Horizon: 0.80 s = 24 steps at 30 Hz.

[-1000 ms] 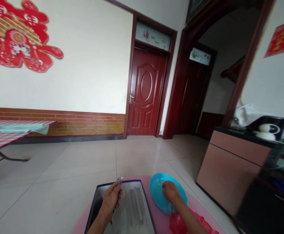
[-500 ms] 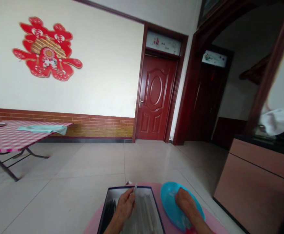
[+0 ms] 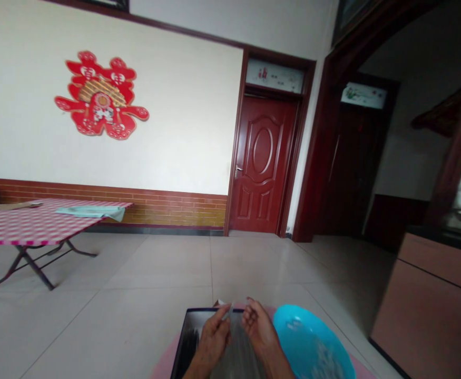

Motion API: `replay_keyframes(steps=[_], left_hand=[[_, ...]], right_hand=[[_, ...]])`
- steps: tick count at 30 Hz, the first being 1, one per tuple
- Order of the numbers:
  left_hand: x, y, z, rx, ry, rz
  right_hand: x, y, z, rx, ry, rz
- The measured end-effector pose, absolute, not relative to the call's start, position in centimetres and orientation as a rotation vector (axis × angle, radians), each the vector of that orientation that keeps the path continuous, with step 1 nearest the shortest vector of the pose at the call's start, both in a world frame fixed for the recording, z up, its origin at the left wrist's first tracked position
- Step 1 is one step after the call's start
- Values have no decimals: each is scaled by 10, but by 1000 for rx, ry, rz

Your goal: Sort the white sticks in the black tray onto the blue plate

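Blue bowl (image 3: 313,347) right of both hands, contents blurred. Left hand (image 3: 214,337) pinches thin stick (image 3: 227,310); right hand (image 3: 258,326), fingers loosely curled, empty, over dark tray (image 3: 186,342) of sticks.

Tray (image 3: 186,337) left of bowl (image 3: 313,347), both on table (image 3: 163,366).

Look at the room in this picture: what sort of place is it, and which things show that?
Most likely a living room in a home: a red panelled door, a red paper decoration on the wall, a folding table with a checked cloth, and a tiled floor.
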State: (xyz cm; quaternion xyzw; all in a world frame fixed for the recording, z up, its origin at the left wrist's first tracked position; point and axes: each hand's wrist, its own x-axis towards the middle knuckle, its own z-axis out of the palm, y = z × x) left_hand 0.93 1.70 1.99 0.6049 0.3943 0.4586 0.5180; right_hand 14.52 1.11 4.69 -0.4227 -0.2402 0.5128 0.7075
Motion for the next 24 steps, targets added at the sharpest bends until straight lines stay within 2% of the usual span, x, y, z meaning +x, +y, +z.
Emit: replay_keyframes(steps=[6,24], left_hand=[[15,14,22,1443,872,1103],[13,10,17,1640,781,1071]], right_hand=[[144,4,34,-829,-507,1284],[138,2,32,-1017,-637,1078]])
